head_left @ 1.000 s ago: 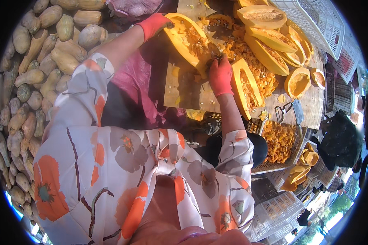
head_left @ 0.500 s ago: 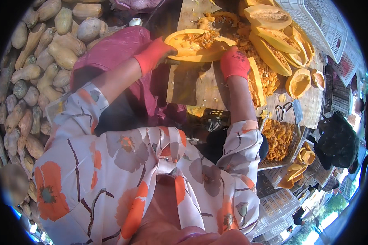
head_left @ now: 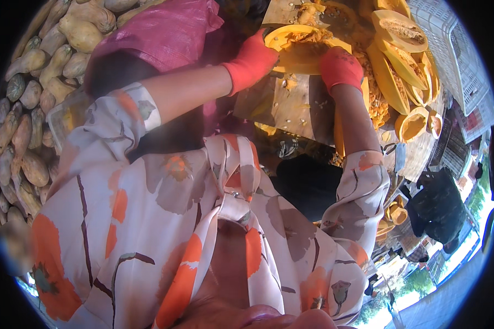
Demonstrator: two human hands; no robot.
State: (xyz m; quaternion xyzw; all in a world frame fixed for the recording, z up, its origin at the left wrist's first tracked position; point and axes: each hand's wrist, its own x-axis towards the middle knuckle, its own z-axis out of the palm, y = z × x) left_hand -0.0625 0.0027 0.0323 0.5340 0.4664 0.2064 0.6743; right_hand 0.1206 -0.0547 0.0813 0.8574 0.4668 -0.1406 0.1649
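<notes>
A halved squash (head_left: 296, 64), orange inside with stringy pulp and seeds, is held over a wooden board (head_left: 293, 109) between both of my hands. Wearing a red glove, my left hand (head_left: 252, 63) grips its left end. At the other end, my right hand (head_left: 341, 68), also in a red glove, has its fingers closed around the rim. Some fingertips are hidden behind the squash. Loose seeds and scraps of pulp lie on the board. Scooped pulp (head_left: 377, 112) is heaped just right of my right hand.
Several squash halves (head_left: 398, 33) are stacked at the right, beside a white plastic crate (head_left: 444, 66). A pink sack (head_left: 159, 35) lies left of the board. Whole squashes (head_left: 82, 30) are piled at the far left. A dark-clothed person (head_left: 436, 205) is at the lower right.
The view has shifted, so the board and pile sit farther right. Both hands keep hold of the halved squash, which appears higher and farther right in the picture.
</notes>
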